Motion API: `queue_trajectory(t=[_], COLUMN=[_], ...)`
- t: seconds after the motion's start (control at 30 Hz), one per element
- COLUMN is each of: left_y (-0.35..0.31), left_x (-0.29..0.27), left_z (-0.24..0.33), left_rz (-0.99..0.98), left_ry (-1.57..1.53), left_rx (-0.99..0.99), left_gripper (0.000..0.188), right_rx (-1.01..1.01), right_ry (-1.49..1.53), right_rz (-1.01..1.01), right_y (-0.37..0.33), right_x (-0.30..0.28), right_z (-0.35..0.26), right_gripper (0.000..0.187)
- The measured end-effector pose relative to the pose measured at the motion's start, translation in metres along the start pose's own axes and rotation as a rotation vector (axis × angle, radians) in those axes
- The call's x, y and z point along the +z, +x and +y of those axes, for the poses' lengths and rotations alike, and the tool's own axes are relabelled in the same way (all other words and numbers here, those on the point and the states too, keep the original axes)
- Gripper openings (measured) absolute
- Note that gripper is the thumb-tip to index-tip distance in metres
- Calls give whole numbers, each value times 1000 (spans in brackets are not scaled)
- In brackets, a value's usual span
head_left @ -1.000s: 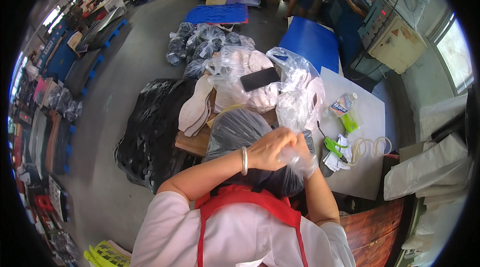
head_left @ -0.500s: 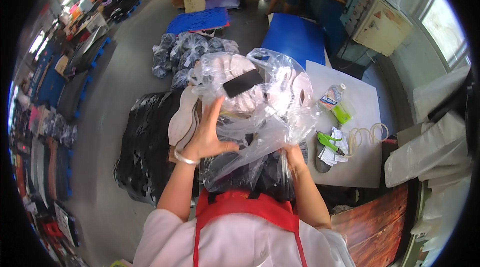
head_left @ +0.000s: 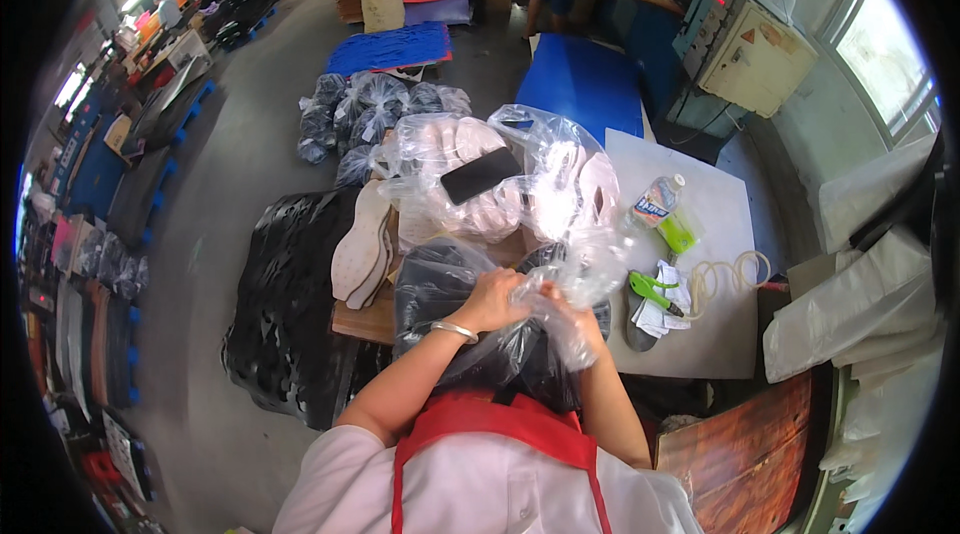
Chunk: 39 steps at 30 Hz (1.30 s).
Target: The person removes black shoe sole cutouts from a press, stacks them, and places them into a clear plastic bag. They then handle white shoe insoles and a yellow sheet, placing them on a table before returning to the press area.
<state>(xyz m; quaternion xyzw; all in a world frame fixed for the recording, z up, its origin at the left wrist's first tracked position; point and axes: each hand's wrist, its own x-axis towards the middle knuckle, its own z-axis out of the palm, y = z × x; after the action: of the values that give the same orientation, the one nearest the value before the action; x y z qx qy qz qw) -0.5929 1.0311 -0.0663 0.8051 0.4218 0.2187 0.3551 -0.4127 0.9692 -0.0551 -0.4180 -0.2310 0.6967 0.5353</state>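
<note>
A clear plastic bag point(head_left: 425, 269) filled with black pieces stands right in front of me, against my red apron. My left hand point(head_left: 493, 302) is closed on the bag's bunched plastic. Close beside it, my right hand point(head_left: 583, 326) grips the same gathered mouth, and a crumpled end hangs over its fingers. What the black pieces are, I cannot make out through the film. Beyond the hands lie clear bags of pale insoles point(head_left: 475, 216), with a black phone point(head_left: 480, 176) resting on top. A stack of loose pale insoles point(head_left: 360, 249) lies left of them on a wooden board.
To the right, a pale tabletop point(head_left: 715, 334) carries a bottle point(head_left: 658, 199), a green packet point(head_left: 678, 232), a green-handled tool point(head_left: 652, 286) and coiled hose. Dark cut sheets point(head_left: 285, 314) are piled at left. Black-filled bags point(head_left: 375, 109) and blue sheets point(head_left: 580, 84) lie farther off; a person stands beyond.
My left hand has come down and right from its open pose near the phone and now closes on the plastic. The loose bag mouth has been pulled together between both hands.
</note>
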Motion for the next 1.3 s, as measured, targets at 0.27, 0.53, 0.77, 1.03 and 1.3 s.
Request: queue_trajectory(t=[0.27,0.53,0.77,1.03,1.3], left_y=[-15,-19,23,50,8], left_x=[-2,6,36,33,34], left_z=[9,39,45,35,67], left_rz=[329,120,155,97,-67], left_ry=[-392,-267,-290,-529,282], left_rx=[-16,417,492,59,883], left_gripper=[44,45,39,33,14], right_rx=[-226,-237,-100,71,-526], right_ry=[-314,-592,-913,-578,-1103], right_rz=[47,-111,-223,-404,-20], right_y=[20,106,69,15,15], right_x=[-26,-86,-74,-24,-27], right_z=[17,78,19,-23,33], right_gripper=[11,32,29,39,23])
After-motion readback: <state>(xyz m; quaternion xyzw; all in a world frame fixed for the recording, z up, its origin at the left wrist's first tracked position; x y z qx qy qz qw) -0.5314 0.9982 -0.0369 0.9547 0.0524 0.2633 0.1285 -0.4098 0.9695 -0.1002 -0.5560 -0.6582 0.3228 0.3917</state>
